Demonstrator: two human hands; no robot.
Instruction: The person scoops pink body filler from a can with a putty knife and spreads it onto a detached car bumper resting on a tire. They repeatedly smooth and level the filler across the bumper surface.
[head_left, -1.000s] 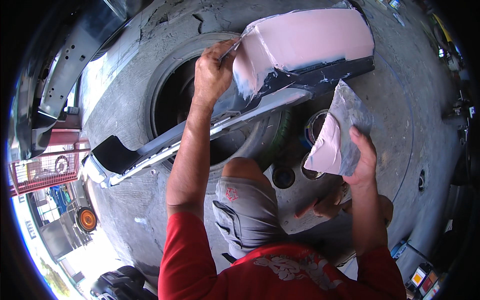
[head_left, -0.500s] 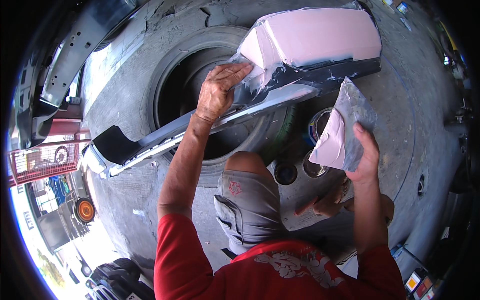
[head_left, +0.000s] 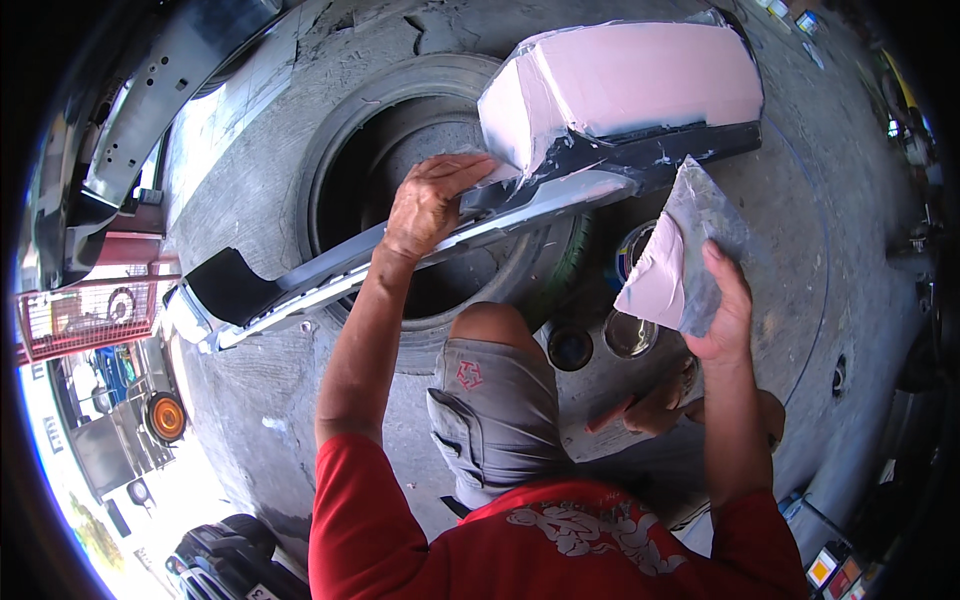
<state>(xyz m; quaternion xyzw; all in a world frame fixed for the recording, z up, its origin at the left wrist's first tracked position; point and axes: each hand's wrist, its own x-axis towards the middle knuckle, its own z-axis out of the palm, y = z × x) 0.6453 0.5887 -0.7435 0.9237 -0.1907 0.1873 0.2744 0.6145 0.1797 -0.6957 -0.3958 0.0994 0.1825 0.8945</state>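
The long bumper (head_left: 560, 200) lies slantwise in front of me, its far right end coated in smooth pink body filler (head_left: 640, 80). At the lower left corner of that coat, my left hand (head_left: 430, 205) pinches a thin putty spreader (head_left: 500, 174), mostly hidden by the fingers. My right hand (head_left: 725, 310) grips a grey, pointed mixing board (head_left: 705, 205), thumb on top and fingers beneath. A thick heap of pink filler (head_left: 655, 275) sits along the board's left edge.
Under the bumper lies a large tyre (head_left: 335, 130). Open cans (head_left: 630, 333) and a dark round lid or tin (head_left: 570, 348) stand on the concrete floor below the board. Car panels (head_left: 150, 110) are at far left, near a red mesh frame (head_left: 85, 315).
My left hand has swept down a little, off the filler's left face to its lower corner, and its spreader is now more edge-on. The board in my right hand has shifted slightly.
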